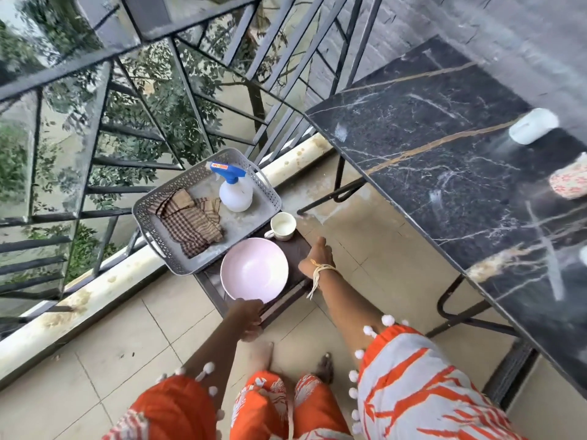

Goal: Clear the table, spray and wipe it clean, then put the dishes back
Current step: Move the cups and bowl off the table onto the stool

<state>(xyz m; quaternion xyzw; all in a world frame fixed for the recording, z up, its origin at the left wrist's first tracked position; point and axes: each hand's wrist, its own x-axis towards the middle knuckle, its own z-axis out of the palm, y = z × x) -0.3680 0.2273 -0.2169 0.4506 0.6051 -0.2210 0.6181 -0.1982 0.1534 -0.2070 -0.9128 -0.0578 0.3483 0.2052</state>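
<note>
Beside the tray (149, 214), bowl (254, 269) sits mouth-up. Left hand (251, 319) grips its near rim; right hand (319, 257), fingers loosely extended, rests on the stool (298, 249).

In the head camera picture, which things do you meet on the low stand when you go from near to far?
Left hand on the stand's near edge → pink bowl → white cup → spray bottle in the grey tray. The checked cloth and the right hand overlap these in depth, so I leave them out.
</note>
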